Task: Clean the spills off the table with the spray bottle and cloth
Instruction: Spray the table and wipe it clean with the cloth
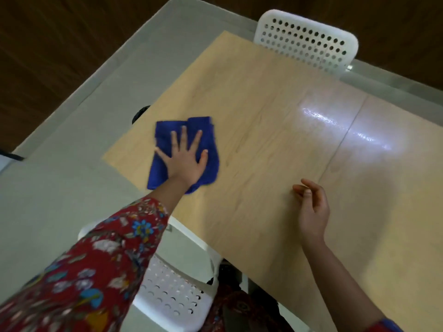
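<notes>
Bench [275, 121]: pale wood-grain top with a seam down its right part, glare beside it.
On it: folded blue cloth [211, 140], near the left edge.

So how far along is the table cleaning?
Midway, it seems. The left hand presses the blue cloth flat on the table near its left end. The right hand is empty, curled above the wood. No spray bottle is in view, so spraying looks done. A glossy patch further right may be wet and need wiping; I can't tell.
</notes>
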